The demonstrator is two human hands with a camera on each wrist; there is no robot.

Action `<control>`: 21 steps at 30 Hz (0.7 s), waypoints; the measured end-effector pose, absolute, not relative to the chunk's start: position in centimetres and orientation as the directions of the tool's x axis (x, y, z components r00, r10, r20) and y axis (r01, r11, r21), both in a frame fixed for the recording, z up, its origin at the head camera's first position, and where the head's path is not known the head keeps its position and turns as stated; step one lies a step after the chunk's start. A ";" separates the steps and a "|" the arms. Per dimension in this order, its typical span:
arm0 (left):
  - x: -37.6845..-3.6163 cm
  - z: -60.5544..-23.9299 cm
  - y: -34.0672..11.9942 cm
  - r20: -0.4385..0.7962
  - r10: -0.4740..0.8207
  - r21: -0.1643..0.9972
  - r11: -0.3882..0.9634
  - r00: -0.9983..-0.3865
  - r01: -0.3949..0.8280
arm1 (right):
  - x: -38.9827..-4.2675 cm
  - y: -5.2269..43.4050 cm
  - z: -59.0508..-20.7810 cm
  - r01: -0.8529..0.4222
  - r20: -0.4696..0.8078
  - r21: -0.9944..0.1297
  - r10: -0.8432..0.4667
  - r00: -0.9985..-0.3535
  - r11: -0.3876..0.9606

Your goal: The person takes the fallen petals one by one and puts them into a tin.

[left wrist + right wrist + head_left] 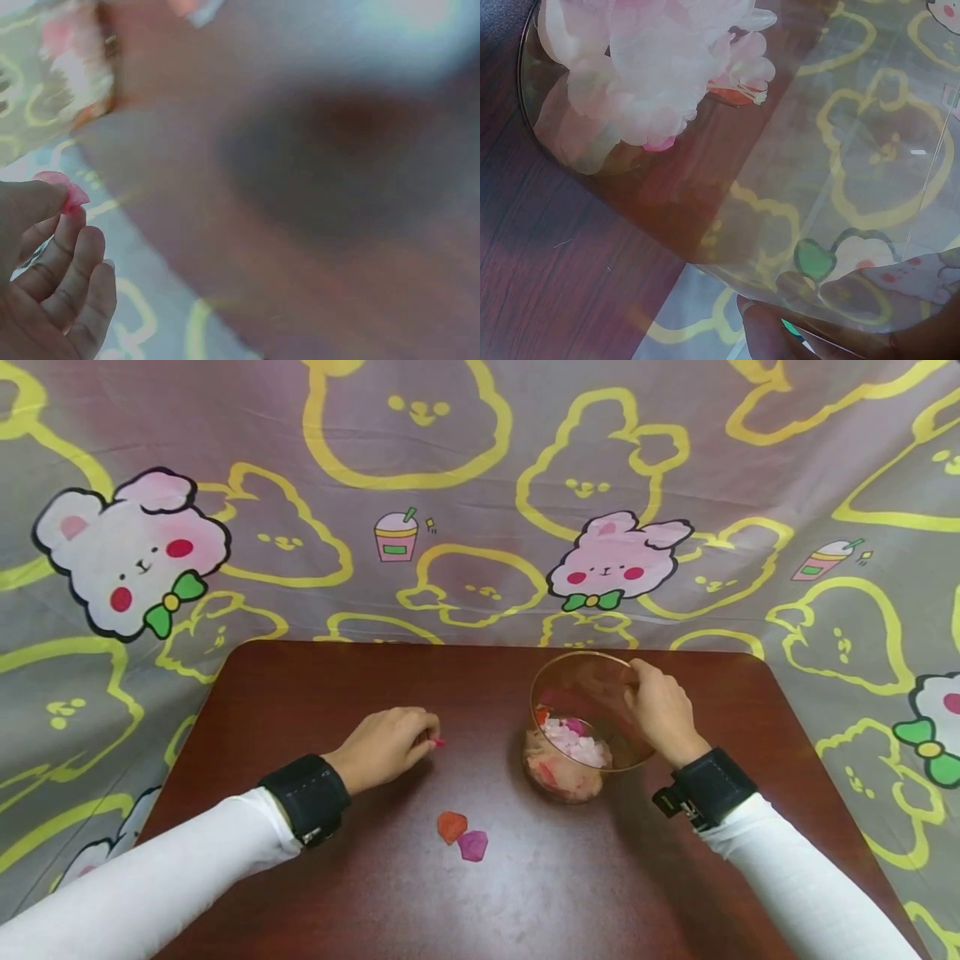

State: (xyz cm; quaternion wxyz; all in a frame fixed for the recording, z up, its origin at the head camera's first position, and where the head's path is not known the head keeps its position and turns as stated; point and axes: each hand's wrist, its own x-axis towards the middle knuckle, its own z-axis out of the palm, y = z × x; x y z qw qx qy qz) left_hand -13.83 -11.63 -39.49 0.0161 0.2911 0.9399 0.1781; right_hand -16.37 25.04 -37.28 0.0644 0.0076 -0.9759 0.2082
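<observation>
My left hand [386, 745] pinches a small pink petal [71, 196] between thumb and fingertips, just over the table to the left of a see-through amber bowl [592, 664]. Inside the bowl lie white, pink and red petals [573, 743], which the right wrist view shows close up as a pale heap [645, 71]. At the bowl's right side, my right hand [663, 710] grips the rim. Part of its fingers is hidden behind the bowl wall. An orange-red petal [452, 827] and a magenta petal [472, 845] lie side by side on the table, nearer to me.
The dark brown tabletop [315, 893] has rounded far corners. A grey cloth [465, 510] with yellow outlines and cartoon animals hangs behind it and along both sides. Black bands [309, 797] circle both wrists over white sleeves.
</observation>
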 end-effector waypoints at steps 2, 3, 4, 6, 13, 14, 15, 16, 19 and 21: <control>-14.6 -38.2 -11.0 0.091 0.547 0.345 0.767 -0.832 0.541 | -16.3 25.0 -37.3 -0.042 0.130 -0.405 0.012 -0.991 0.913; -15.0 -37.6 -10.6 0.104 0.547 0.344 0.764 -0.831 0.546 | -16.3 25.0 -37.3 -0.043 0.131 -0.404 0.011 -0.991 0.914; -15.3 -37.0 -10.2 0.115 0.547 0.344 0.761 -0.830 0.549 | -16.3 25.1 -37.3 -0.044 0.132 -0.404 0.011 -0.991 0.914; -15.9 -36.0 -9.5 0.139 0.550 0.338 0.755 -0.824 0.561 | -16.3 25.1 -37.3 -0.044 0.130 -0.407 0.011 -0.991 0.913; -17.3 -33.2 -6.8 0.186 0.548 0.326 0.749 -0.816 0.577 | -16.3 25.0 -37.3 -0.042 0.128 -0.404 0.011 -0.992 0.914; -17.4 -32.8 -6.4 0.193 0.549 0.329 0.744 -0.813 0.581 | -16.3 25.0 -37.3 -0.041 0.128 -0.403 0.012 -0.992 0.914; -17.5 -32.3 -5.9 0.195 0.550 0.336 0.741 -0.812 0.582 | -16.3 25.0 -37.2 -0.042 0.128 -0.401 0.011 -0.992 0.915; -17.7 -31.9 -5.4 0.198 0.552 0.342 0.736 -0.810 0.585 | -16.3 25.0 -37.2 -0.041 0.126 -0.400 0.011 -0.992 0.916; -17.8 -31.0 -3.7 0.208 0.567 0.350 0.718 -0.797 0.601 | -16.3 25.0 -37.2 -0.040 0.127 -0.399 0.012 -0.992 0.916; -17.8 -30.7 -2.7 0.207 0.582 0.341 0.710 -0.786 0.616 | -16.3 25.0 -37.3 -0.043 0.128 -0.401 0.010 -0.992 0.915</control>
